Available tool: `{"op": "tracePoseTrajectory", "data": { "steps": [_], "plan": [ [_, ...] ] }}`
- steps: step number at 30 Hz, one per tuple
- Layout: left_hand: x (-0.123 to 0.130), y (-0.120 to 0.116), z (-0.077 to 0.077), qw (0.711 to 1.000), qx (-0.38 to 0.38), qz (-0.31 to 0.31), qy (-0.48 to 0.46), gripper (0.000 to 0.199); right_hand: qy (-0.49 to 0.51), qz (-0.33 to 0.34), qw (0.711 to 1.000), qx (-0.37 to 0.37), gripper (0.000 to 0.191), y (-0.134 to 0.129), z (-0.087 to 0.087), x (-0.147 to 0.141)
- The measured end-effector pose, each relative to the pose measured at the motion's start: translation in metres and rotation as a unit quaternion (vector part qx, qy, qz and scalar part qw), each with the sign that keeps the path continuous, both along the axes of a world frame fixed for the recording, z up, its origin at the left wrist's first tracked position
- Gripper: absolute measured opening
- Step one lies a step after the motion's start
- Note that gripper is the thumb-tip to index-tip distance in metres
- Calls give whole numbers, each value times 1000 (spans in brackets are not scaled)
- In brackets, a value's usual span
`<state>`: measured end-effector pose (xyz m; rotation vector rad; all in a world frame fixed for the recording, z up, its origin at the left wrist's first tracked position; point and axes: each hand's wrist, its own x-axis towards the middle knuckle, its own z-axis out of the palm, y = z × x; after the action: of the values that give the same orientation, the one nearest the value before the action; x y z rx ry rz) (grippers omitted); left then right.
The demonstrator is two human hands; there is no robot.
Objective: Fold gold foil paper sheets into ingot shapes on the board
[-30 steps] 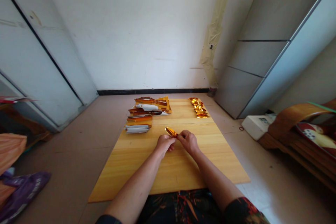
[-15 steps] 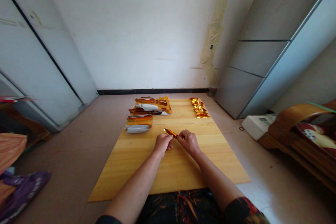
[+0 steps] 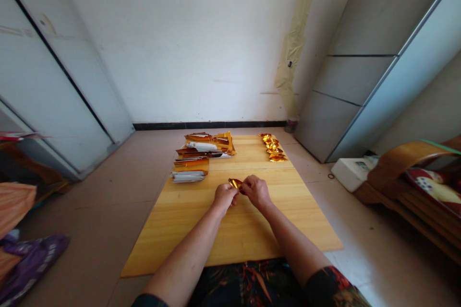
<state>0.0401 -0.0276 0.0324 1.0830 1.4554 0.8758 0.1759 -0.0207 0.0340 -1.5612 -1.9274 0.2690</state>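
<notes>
Our left hand [image 3: 225, 196] and right hand [image 3: 256, 189] both pinch a gold foil piece [image 3: 235, 183] (small, glossy, amber where shaded), fingers closed.

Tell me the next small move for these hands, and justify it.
Probably steady the gold foil piece with the left hand and fold its end with the right hand. Both hands have their fingers closed on it over the wooden tabletop, and it is not yet among the shiny foil shapes at the far right.
</notes>
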Motion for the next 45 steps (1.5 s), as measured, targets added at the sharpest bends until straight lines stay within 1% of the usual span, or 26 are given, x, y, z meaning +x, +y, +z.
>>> {"op": "tracePoseTrajectory", "data": {
  "steps": [3,6,12,20,25,28,32,36,39,41,43,45],
  "plan": [
    [-1,0,0,1000,-5,-8,-6,10,7,-9,1000,-7,15,-1,-1,0],
    [-2,1,-1,1000,-7,-18,-6,14,25,-17,999,-23,14,-2,-1,0],
    [-3,0,2,1000,-9,-22,-4,20,45,-9,999,-26,15,-2,5,1],
    [-6,-3,7,999,-1,-8,-42,25,28,-6,999,-14,15,-3,9,4],
    [-5,-2,6,998,-8,13,-68,33,22,0,1000,-20,13,-4,11,1],
    [-4,-1,4,997,-11,29,-67,28,33,23,999,-24,13,-3,10,1],
    [-5,0,2,995,-13,55,-85,21,77,62,995,-20,8,-1,4,6],
    [-8,1,0,985,-21,70,-157,20,161,85,983,-15,25,-3,-1,17],
    [-9,1,-1,977,-20,65,-204,22,234,74,968,-51,35,-5,-4,22],
    [-9,1,-2,974,-18,57,-219,24,272,63,957,-76,37,-6,-6,23],
    [-9,2,-4,973,-16,54,-225,26,285,63,953,-84,35,-6,-7,22],
    [-8,2,-4,972,-14,54,-227,28,274,58,957,-75,29,-5,-8,20]
  ]
}}
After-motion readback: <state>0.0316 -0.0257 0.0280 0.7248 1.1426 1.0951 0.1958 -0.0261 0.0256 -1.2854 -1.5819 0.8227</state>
